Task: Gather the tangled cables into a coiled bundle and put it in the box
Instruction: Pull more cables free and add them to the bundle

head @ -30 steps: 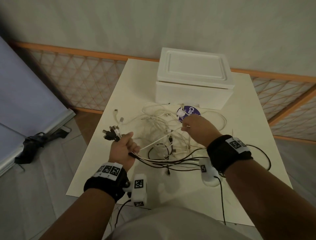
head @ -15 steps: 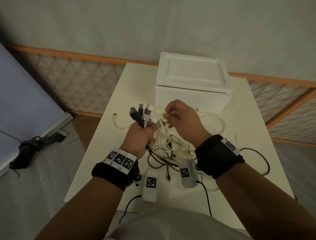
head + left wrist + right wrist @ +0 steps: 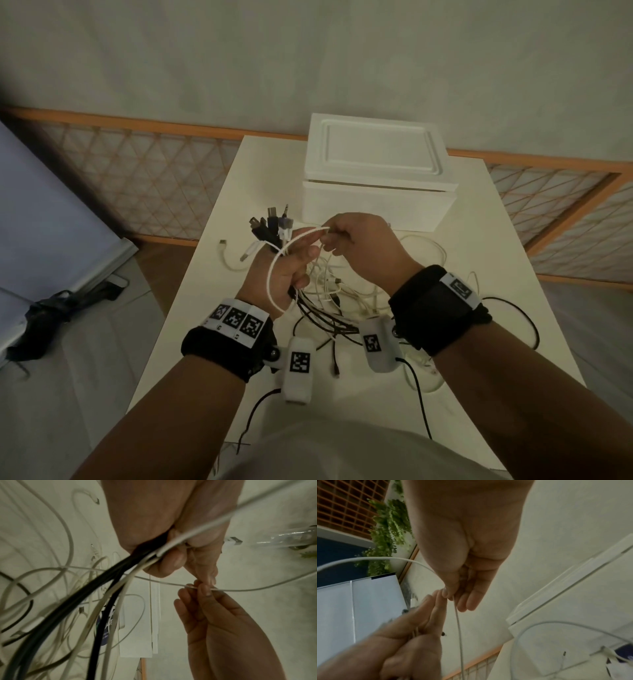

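A bunch of black and white cables [image 3: 274, 236] stands plug-ends up, gathered together, the strands trailing down into a loose tangle [image 3: 342, 291] on the table. One thin white cable [image 3: 274, 274] arcs in a loop. Behind sits the white box [image 3: 373, 178], lid closed.

White table [image 3: 219, 308]; lattice railing [image 3: 154, 178] behind; black bag [image 3: 44, 322] on floor
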`<action>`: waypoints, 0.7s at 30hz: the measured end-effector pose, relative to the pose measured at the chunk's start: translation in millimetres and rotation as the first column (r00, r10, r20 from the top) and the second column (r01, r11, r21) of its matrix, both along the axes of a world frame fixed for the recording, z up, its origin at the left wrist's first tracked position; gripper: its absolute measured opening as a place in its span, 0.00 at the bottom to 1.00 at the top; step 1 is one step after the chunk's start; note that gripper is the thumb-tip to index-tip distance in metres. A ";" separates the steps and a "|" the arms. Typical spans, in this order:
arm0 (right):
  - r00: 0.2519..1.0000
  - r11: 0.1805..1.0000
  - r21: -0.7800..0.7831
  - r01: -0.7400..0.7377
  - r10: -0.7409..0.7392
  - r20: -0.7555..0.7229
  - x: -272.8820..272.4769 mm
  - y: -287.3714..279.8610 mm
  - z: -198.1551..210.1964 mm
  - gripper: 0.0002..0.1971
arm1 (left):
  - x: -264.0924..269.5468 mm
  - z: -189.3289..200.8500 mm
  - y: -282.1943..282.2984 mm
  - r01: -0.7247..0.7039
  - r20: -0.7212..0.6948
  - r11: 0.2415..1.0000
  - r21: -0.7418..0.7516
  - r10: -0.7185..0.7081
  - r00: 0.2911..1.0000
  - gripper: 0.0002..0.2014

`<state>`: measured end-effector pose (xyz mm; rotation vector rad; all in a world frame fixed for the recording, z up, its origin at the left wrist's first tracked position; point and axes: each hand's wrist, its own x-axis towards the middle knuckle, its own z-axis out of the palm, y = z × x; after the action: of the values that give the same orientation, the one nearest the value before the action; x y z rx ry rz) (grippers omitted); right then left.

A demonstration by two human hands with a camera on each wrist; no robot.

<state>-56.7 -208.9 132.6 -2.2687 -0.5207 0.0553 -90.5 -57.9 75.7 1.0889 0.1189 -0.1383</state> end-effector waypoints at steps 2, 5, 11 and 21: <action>0.999 0.998 0.051 0.040 -0.039 -0.011 0.5 -3.2 -2.9 0.05 | 3.2 4.9 -3.1 -0.024 0.021 0.998 0.062 0.022 1.000 0.12; 0.989 0.960 0.244 0.136 -0.117 -0.089 -0.2 -4.3 -4.6 0.06 | 6.0 3.7 -6.1 -0.039 -0.039 0.986 0.162 0.046 0.998 0.10; 0.963 0.799 0.573 0.185 -0.032 -0.266 5.8 -1.2 2.6 0.08 | -2.8 -19.3 -14.5 0.030 -0.176 0.907 0.421 0.049 0.983 0.03; 0.729 0.896 0.444 0.020 0.291 -0.620 10.9 -8.3 -46.0 0.10 | 9.1 -11.1 -17.1 -0.140 -0.221 0.988 0.060 0.150 0.964 0.05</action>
<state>-45.8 -217.2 86.6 -1.6098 -0.2637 0.7523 -81.3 -75.0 64.6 1.1021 0.4068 -0.1274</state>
